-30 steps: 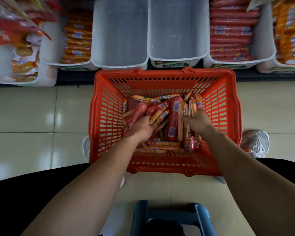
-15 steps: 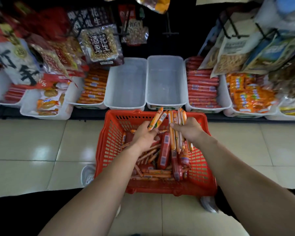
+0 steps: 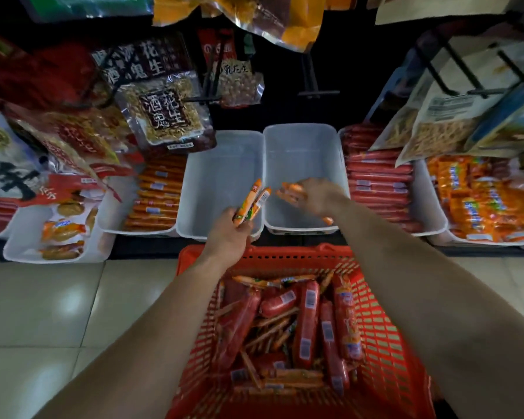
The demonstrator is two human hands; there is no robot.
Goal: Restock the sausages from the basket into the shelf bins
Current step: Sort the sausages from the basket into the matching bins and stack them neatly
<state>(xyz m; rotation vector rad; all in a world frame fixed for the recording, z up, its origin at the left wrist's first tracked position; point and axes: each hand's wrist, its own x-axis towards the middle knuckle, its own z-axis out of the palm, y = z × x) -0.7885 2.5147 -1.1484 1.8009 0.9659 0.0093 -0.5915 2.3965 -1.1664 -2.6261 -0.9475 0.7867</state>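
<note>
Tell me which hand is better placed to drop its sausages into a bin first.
Right. The right hand holds its orange sausages over the inside of the right empty bin. The left hand grips two sausage sticks at the front rim of the left empty bin, short of its inside.

The basket [image 3: 381, 337] is red plastic, moulded as an open lattice, with a dull sheen. The bins [image 3: 221, 176] along the shelf's front edge are smooth, milky, half-clear plastic. The sausages [image 3: 307, 322] wear tight glossy film with white labels. The hanging snack bags [image 3: 164, 113] are shiny crinkled film on dark metal hooks [image 3: 318, 92]. The floor tiles [image 3: 43, 313] are smooth and glossy, mirroring light.
</note>
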